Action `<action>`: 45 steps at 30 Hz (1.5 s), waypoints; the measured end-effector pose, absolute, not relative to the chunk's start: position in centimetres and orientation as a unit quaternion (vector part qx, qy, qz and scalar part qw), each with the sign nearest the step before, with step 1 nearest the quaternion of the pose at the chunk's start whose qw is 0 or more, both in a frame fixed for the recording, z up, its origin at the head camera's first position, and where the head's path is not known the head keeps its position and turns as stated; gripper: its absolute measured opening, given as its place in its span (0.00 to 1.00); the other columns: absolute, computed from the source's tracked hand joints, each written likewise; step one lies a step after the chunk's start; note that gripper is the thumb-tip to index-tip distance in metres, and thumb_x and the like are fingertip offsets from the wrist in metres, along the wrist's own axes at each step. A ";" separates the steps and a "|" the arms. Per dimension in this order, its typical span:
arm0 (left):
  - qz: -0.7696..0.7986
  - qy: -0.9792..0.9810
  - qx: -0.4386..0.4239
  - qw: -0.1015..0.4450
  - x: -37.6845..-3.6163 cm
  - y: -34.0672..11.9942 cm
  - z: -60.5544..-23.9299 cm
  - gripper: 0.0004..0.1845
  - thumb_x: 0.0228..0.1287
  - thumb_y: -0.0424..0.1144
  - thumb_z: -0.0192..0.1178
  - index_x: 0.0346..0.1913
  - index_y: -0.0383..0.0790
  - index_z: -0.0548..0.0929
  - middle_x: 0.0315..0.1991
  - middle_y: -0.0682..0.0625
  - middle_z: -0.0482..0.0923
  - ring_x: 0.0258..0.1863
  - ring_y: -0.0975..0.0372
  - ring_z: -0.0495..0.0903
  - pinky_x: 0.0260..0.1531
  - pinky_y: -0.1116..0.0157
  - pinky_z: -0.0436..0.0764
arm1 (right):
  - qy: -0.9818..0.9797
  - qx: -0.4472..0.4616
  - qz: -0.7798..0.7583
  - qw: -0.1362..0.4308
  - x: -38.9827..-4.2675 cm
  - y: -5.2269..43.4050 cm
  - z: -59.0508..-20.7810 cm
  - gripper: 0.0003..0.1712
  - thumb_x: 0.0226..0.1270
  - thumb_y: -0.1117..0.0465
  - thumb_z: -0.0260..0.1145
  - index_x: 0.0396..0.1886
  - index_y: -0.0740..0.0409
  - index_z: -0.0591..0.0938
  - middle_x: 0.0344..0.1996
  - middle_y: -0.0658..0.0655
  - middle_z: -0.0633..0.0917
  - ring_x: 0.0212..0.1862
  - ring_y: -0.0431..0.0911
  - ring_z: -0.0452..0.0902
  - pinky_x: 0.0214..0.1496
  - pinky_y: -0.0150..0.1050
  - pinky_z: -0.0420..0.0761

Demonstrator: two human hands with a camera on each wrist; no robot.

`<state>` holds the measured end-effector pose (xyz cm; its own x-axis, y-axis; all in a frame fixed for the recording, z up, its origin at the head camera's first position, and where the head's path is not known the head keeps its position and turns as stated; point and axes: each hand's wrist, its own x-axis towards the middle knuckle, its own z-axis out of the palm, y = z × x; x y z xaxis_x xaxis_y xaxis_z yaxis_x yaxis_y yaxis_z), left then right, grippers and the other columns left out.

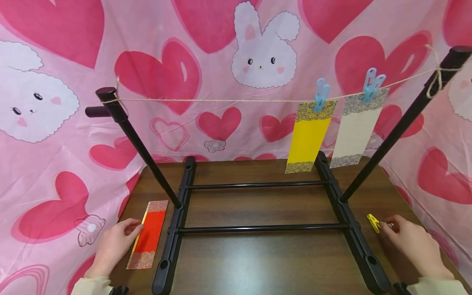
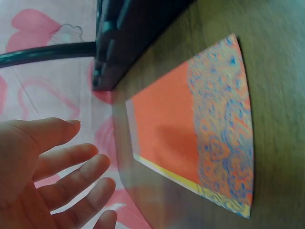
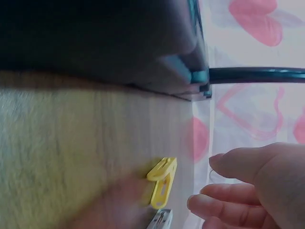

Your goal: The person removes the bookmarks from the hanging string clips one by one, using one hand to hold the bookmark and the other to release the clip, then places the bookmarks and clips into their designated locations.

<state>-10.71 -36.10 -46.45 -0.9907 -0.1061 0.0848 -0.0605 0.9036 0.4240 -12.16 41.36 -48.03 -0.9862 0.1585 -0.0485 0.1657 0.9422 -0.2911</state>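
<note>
Head view: we see two paper strips already hanging from the twine line [image 1: 228, 100], a yellow strip [image 1: 309, 137] and a cream strip [image 1: 355, 133], each held by a blue clothespin [image 1: 321, 95]. A red strip [image 1: 148, 234] lies flat on the wooden table [image 1: 258, 262], left of the black rack [image 1: 258, 228]. We judge two hung, the red one left to do. Our left hand [image 1: 114, 246] rests beside the red strip, fingertips at its edge. Our right hand [image 1: 411, 243] reaches at a yellow clothespin [image 1: 373, 223] on the table.

Left wrist view: left-hand fingers [image 2: 71, 162] spread and relaxed, just off the red strip [image 2: 190, 129], gripping nothing.

Right wrist view: right-hand fingers [image 3: 228, 186] extended, near the yellow clothespin [image 3: 162, 181] but apart from it; nothing held.
</note>
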 end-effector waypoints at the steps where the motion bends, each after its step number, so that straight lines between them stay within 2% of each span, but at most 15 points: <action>1: -0.214 -0.974 0.042 0.055 -10.7 -35.9 -46.3 0.15 0.68 0.40 0.69 0.49 0.31 0.88 0.36 0.41 0.89 0.34 0.49 0.86 0.37 0.51 0.83 | 0.986 0.081 -0.148 0.004 -12.2 41.2 -47.9 0.24 0.74 0.47 0.62 0.46 0.67 0.83 0.41 0.74 0.87 0.38 0.71 0.83 0.29 0.65 0.78; 7: -0.224 -0.971 0.035 0.072 -10.6 -34.6 -45.7 0.14 0.67 0.39 0.70 0.48 0.31 0.88 0.35 0.43 0.89 0.31 0.53 0.85 0.34 0.55 0.83 | 0.985 0.074 -0.153 -0.024 -12.1 39.9 -46.7 0.22 0.74 0.48 0.65 0.45 0.67 0.84 0.37 0.70 0.87 0.34 0.66 0.83 0.27 0.64 0.78; 14: -0.234 -0.968 0.031 0.088 -10.5 -33.2 -45.0 0.12 0.68 0.38 0.69 0.47 0.33 0.89 0.34 0.46 0.88 0.30 0.57 0.82 0.30 0.61 0.80 | 0.981 0.058 -0.161 -0.092 -11.7 38.7 -45.7 0.20 0.74 0.48 0.66 0.44 0.63 0.85 0.38 0.69 0.89 0.38 0.72 0.83 0.26 0.65 0.76; 18: -0.238 -0.966 0.029 0.094 -10.6 -32.4 -44.5 0.11 0.68 0.38 0.69 0.48 0.35 0.89 0.36 0.44 0.88 0.32 0.55 0.82 0.31 0.59 0.82 | 0.979 0.046 -0.165 -0.109 -11.6 37.9 -45.0 0.20 0.74 0.48 0.66 0.44 0.62 0.86 0.38 0.68 0.89 0.38 0.71 0.83 0.25 0.63 0.77; 22: -0.246 -0.964 0.021 0.103 -10.7 -31.6 -44.3 0.13 0.69 0.39 0.69 0.50 0.35 0.89 0.40 0.42 0.87 0.35 0.51 0.85 0.34 0.54 0.86 | 0.977 0.029 -0.167 -0.126 -11.8 37.0 -44.3 0.19 0.73 0.50 0.67 0.44 0.64 0.85 0.35 0.67 0.89 0.34 0.65 0.84 0.26 0.59 0.79; 28: -0.240 -0.958 -0.003 0.154 -11.2 -30.3 -44.4 0.14 0.67 0.38 0.70 0.53 0.37 0.89 0.41 0.41 0.86 0.37 0.47 0.85 0.35 0.46 0.85 | 0.969 -0.001 -0.180 -0.168 -12.2 35.9 -43.4 0.16 0.71 0.55 0.69 0.43 0.66 0.85 0.32 0.67 0.89 0.32 0.64 0.84 0.28 0.60 0.80; 33: -0.258 -0.948 -0.024 0.187 -12.1 -29.0 -44.3 0.14 0.66 0.37 0.71 0.53 0.41 0.89 0.42 0.44 0.87 0.38 0.50 0.86 0.34 0.49 0.85 | 0.961 -0.021 -0.193 -0.197 -12.3 35.1 -42.4 0.14 0.71 0.57 0.69 0.43 0.65 0.85 0.31 0.65 0.88 0.30 0.60 0.84 0.24 0.51 0.78; 37: -0.278 -0.940 -0.032 0.197 -12.7 -27.8 -44.0 0.11 0.67 0.36 0.71 0.51 0.41 0.89 0.41 0.47 0.87 0.39 0.52 0.86 0.37 0.50 0.85 | 0.952 -0.041 -0.199 -0.229 -12.6 34.6 -41.4 0.12 0.69 0.60 0.70 0.42 0.66 0.85 0.29 0.65 0.88 0.29 0.60 0.83 0.24 0.46 0.76; 45: -0.297 -0.931 -0.052 0.206 -13.5 -25.9 -43.7 0.13 0.67 0.37 0.71 0.53 0.39 0.88 0.44 0.45 0.87 0.39 0.53 0.86 0.41 0.46 0.85 | 0.944 -0.059 -0.198 -0.257 -12.9 33.8 -40.0 0.11 0.68 0.60 0.70 0.44 0.63 0.86 0.31 0.65 0.89 0.32 0.63 0.84 0.27 0.51 0.78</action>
<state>-13.53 -25.89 -43.70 -0.9102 -0.0259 0.4134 0.2180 0.8187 0.5313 -12.88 33.84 -39.96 -0.8611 -0.0099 0.5084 -0.2136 0.9144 -0.3440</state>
